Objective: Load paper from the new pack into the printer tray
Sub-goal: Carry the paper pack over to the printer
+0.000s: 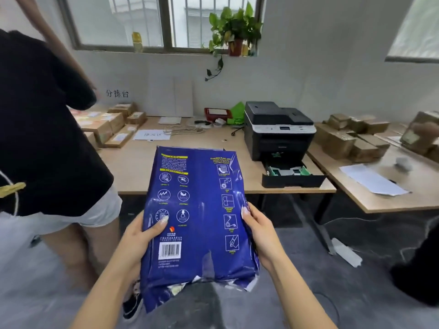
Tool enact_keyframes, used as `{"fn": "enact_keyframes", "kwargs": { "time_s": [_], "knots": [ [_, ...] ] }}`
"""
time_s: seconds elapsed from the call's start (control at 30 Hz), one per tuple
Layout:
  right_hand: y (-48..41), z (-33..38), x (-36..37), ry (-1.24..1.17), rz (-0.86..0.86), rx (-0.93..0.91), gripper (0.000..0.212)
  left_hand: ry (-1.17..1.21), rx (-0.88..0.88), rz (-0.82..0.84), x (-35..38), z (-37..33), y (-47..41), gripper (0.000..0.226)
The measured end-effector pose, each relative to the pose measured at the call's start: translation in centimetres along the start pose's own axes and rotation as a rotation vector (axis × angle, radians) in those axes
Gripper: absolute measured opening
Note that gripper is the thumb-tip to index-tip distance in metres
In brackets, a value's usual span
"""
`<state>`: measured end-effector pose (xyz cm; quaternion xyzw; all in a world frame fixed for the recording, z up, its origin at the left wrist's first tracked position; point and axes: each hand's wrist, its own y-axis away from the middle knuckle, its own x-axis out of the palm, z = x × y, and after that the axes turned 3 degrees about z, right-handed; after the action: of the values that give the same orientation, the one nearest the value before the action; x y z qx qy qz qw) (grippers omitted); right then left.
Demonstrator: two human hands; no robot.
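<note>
I hold a blue paper pack [197, 210] upright in front of me, its printed back with a barcode facing me. The wrapper is torn along its bottom edge. My left hand [140, 236] grips the pack's left side, thumb on its face. My right hand [261, 231] grips the right side. A black and white printer [278, 129] stands on the wooden table [147, 162] beyond the pack, to the right. Its black paper tray [292, 174] is pulled out toward the table's front edge, and no paper shows in it.
A person in a black shirt [40, 129] stands close on my left. Cardboard boxes [111, 127] are stacked at the table's left. A second table [389, 186] at right holds more boxes and loose white sheets [373, 179]. A potted plant [235, 32] sits on the windowsill.
</note>
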<state>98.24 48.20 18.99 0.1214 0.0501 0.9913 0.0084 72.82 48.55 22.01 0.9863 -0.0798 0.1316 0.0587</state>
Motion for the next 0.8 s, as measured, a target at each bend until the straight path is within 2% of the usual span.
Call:
{"fn": "enact_keyframes", "kwargs": {
  "time_s": [0.07, 0.13, 0.3, 0.43, 0.67, 0.8],
  "knots": [
    [-1.0, 0.9, -1.9, 0.009, -0.020, -0.017, 0.031, 0.019, -0.001, 0.022, 1.9, 0.3, -1.9, 0.053],
    [-2.1, 1.6, -3.5, 0.010, -0.044, -0.027, 0.030, 0.009, -0.009, 0.035, 3.3, 0.6, -3.8, 0.066],
    [-5.5, 2.3, -6.4, 0.014, -0.109, -0.024, 0.030, 0.016, -0.066, 0.078, 5.5, 1.5, -8.8, 0.068],
    [-9.4, 2.2, -7.6, 0.030, -0.180, -0.022, 0.029, 0.043, -0.106, 0.113, 5.8, 2.2, -13.9, 0.045],
    [-16.5, 2.0, -8.3, 0.054, -0.287, 0.007, 0.033, 0.048, -0.155, 0.156, 5.1, 2.8, -22.9, 0.032],
    [-20.2, 2.5, -9.4, 0.060, -0.323, 0.006, 0.025, 0.019, -0.164, 0.165, 5.7, 2.7, -27.2, 0.031]
  ]
}}
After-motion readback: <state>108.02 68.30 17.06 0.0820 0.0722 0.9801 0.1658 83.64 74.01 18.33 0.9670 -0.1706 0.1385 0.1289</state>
